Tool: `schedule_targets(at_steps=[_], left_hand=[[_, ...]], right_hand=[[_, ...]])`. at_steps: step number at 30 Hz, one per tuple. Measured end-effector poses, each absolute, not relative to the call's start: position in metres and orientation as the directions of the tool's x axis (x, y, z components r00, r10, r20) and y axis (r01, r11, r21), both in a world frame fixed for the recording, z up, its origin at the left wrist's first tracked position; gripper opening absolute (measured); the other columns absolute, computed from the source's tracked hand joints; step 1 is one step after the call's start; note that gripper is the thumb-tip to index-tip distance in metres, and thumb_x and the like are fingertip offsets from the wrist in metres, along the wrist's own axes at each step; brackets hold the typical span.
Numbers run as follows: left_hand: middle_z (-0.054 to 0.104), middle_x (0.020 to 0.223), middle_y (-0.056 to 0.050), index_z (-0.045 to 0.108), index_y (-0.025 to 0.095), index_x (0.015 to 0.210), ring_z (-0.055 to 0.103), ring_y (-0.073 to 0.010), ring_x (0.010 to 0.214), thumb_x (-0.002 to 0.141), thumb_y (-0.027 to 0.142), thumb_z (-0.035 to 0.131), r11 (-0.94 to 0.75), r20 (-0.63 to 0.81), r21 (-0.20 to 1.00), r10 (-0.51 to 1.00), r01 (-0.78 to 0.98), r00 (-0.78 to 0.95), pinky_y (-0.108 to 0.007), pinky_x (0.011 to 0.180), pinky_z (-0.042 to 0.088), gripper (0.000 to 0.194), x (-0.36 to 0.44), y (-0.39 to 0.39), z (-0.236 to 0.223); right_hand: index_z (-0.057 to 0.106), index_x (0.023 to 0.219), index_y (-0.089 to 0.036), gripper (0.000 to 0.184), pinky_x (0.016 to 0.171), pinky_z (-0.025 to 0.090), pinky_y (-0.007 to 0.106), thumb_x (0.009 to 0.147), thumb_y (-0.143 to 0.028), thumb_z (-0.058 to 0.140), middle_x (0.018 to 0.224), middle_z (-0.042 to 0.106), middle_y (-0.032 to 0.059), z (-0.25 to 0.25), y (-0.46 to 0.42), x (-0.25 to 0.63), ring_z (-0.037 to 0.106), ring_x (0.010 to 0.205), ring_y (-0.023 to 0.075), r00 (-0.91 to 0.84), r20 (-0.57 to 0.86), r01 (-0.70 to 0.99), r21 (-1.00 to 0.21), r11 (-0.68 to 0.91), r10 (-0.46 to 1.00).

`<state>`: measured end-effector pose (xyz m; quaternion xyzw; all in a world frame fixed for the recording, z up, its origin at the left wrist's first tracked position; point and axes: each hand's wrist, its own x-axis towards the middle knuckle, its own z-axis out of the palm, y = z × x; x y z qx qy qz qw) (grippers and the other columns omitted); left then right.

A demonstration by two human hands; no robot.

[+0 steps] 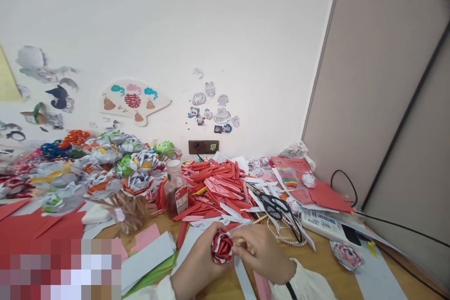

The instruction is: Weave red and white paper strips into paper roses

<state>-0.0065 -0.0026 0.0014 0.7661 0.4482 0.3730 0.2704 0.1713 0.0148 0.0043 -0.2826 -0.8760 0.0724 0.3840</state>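
A red and white paper flower (222, 247) is held over the table's front edge, its folded petals turned up toward me. My left hand (202, 262) is wrapped round its side and base. At the flower's right edge, my right hand (262, 251) has its thumb and fingers pinched together against the petals. Whether a stem hangs below the flower is hidden. Just beyond my hands lies a heap of folded red paper strips (225, 183), mixed with pink and white ones. Black scissors (277, 208) rest on the strips to the right.
A bouquet of paper flowers (105, 164) stands in a clear container at left. A glass bottle (176, 190) stands behind my hands. White and green paper sheets (149, 260) lie left. At right are a bead string (297, 243), a loose paper flower (346, 257) and cables.
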Motion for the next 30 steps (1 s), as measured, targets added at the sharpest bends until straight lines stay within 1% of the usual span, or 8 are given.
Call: schedule_targets(at_steps=[2, 6, 8, 10, 12, 16, 20, 30], left_hand=[[0.059, 0.083, -0.001, 0.046, 0.019, 0.093, 0.057, -0.0171, 0.073, 0.062, 0.012, 0.059, -0.461, 0.365, 0.734, 0.887, 0.499, 0.283, -0.028, 0.067, 0.047, 0.034, -0.008, -0.003, 0.002], [0.061, 0.087, -0.003, 0.047, 0.02, 0.095, 0.059, -0.0193, 0.078, 0.06, 0.009, 0.06, -0.445, 0.383, 0.742, 0.895, 0.501, 0.228, -0.032, 0.072, 0.048, 0.038, -0.011, -0.003, 0.002], [0.062, 0.099, -0.006, 0.047, 0.02, 0.101, 0.06, -0.0228, 0.09, 0.058, 0.008, 0.063, -0.44, 0.391, 0.754, 0.897, 0.488, 0.205, -0.036, 0.082, 0.048, 0.047, -0.011, -0.003, 0.0], [0.058, 0.114, -0.01, 0.045, 0.02, 0.111, 0.055, -0.0265, 0.106, 0.055, 0.006, 0.065, -0.447, 0.402, 0.757, 0.894, 0.477, 0.199, -0.041, 0.093, 0.043, 0.061, -0.01, -0.002, -0.001], [0.054, 0.122, -0.013, 0.042, 0.02, 0.116, 0.05, -0.0281, 0.115, 0.054, 0.004, 0.065, -0.466, 0.412, 0.746, 0.884, 0.475, 0.22, -0.043, 0.099, 0.039, 0.068, -0.009, -0.003, -0.003], [0.056, 0.121, -0.013, 0.043, 0.02, 0.118, 0.053, -0.0264, 0.114, 0.059, 0.004, 0.06, -0.531, 0.451, 0.691, 0.847, 0.489, 0.282, -0.041, 0.098, 0.042, 0.064, -0.008, -0.003, -0.007], [0.058, 0.118, -0.011, 0.043, 0.021, 0.117, 0.055, -0.023, 0.11, 0.062, 0.002, 0.055, -0.581, 0.491, 0.643, 0.812, 0.499, 0.314, -0.037, 0.096, 0.045, 0.059, -0.008, -0.002, -0.008], [0.059, 0.114, -0.008, 0.044, 0.025, 0.116, 0.057, -0.0224, 0.106, 0.065, 0.002, 0.053, -0.613, 0.508, 0.617, 0.789, 0.494, 0.345, -0.037, 0.092, 0.047, 0.056, -0.007, -0.005, -0.007]], right_hand=[[0.058, 0.098, -0.023, 0.023, 0.067, 0.041, 0.026, 0.092, -0.035, 0.04, 0.085, 0.067, 0.0015, 0.009, 0.012, 0.172, 0.061, 0.076, 0.016, -0.454, 0.676, 0.437, -0.399, 0.806, 0.58], [0.051, 0.109, -0.021, 0.027, 0.068, 0.042, 0.026, 0.094, -0.033, 0.032, 0.084, 0.063, 0.0029, 0.007, 0.009, 0.169, 0.06, 0.076, 0.0163, -0.363, 0.722, 0.425, -0.434, 0.795, 0.589], [0.051, 0.105, -0.022, 0.023, 0.067, 0.043, 0.026, 0.094, -0.029, 0.032, 0.084, 0.062, 0.0027, 0.003, 0.009, 0.165, 0.059, 0.077, 0.0157, -0.338, 0.729, 0.421, -0.449, 0.788, 0.596], [0.053, 0.096, -0.022, 0.02, 0.067, 0.043, 0.025, 0.095, -0.027, 0.033, 0.084, 0.061, 0.0024, 0.0, 0.01, 0.162, 0.058, 0.076, 0.0154, -0.324, 0.739, 0.419, -0.448, 0.79, 0.591], [0.054, 0.091, -0.022, 0.019, 0.068, 0.043, 0.026, 0.095, -0.026, 0.036, 0.082, 0.06, 0.0023, -0.001, 0.013, 0.16, 0.057, 0.077, 0.0157, -0.314, 0.752, 0.427, -0.433, 0.794, 0.579], [0.056, 0.089, -0.021, 0.015, 0.067, 0.043, 0.027, 0.093, -0.026, 0.042, 0.08, 0.059, 0.0028, 0.0, 0.016, 0.161, 0.056, 0.077, 0.0164, -0.296, 0.768, 0.438, -0.418, 0.795, 0.567], [0.058, 0.089, -0.02, 0.013, 0.067, 0.043, 0.027, 0.092, -0.022, 0.045, 0.081, 0.059, 0.0034, -0.001, 0.016, 0.16, 0.056, 0.077, 0.0165, -0.34, 0.759, 0.428, -0.401, 0.81, 0.555], [0.062, 0.084, -0.02, 0.015, 0.065, 0.044, 0.028, 0.09, -0.025, 0.049, 0.08, 0.059, 0.0023, 0.001, 0.014, 0.159, 0.056, 0.074, 0.0164, -0.357, 0.753, 0.474, -0.364, 0.802, 0.552]])
